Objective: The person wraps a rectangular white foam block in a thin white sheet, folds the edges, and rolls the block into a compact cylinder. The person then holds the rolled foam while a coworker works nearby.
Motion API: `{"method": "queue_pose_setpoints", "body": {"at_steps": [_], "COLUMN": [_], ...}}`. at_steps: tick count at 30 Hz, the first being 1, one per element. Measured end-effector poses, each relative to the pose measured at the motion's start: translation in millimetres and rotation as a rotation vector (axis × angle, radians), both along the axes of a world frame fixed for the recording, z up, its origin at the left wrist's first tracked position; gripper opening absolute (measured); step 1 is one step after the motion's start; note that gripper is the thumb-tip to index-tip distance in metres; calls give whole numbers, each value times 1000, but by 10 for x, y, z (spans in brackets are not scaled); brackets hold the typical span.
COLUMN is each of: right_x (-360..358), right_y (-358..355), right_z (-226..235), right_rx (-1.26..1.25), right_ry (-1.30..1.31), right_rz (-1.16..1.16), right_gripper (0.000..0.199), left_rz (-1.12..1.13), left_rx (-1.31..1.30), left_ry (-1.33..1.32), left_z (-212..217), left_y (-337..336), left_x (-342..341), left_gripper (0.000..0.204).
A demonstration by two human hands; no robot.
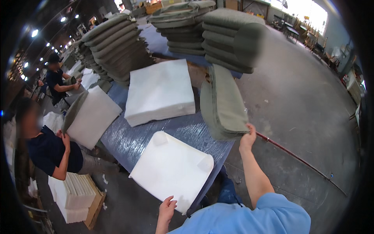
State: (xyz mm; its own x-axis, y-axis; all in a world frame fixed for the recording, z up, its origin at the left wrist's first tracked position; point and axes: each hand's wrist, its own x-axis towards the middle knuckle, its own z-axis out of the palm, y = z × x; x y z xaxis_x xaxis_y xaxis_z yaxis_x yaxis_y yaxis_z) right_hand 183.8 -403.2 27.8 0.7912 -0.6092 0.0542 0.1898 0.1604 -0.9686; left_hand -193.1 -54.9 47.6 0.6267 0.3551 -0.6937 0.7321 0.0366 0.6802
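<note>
At the right edge of the table, my right hand (248, 138) pinches the near corner of a grey-green fabric cover (230, 101) on a small pile of such covers. A white padding sheet (171, 165) lies on the table in front of me, its two far corners folded over. Beside that sheet's near edge is my left hand (167, 206), its fingers loosely bent and apart, with nothing visible in them. A thick stack of square white padding sheets (159, 87) sits farther back on the blue plastic-covered table (124, 138).
Tall stacks of grey-green cushions (113, 43) and more cushions (224, 35) rise at the back. On the left, a co-worker (54, 150) holds a white pad (95, 115) with grey-green fabric. White blocks (72, 195) stand on the floor. A reddish pole (300, 158) extends at right.
</note>
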Motion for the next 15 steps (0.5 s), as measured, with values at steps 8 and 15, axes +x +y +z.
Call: {"method": "queue_pose_setpoints", "body": {"at_steps": [8,15], "right_x": [-115,373], "right_y": [-100,-388], "right_z": [-646,-615], "right_rx": [-987,-1168], "right_ry": [548,347], "right_rz": [579,879], "right_gripper": [49,26], "left_rz": [71,-245], "left_rx": [-135,-505], "left_ry": [-47,35], "left_z": [160,-309], "left_y": [-821,-1644], "left_x": [1194,2761], "left_gripper": [45,44]}}
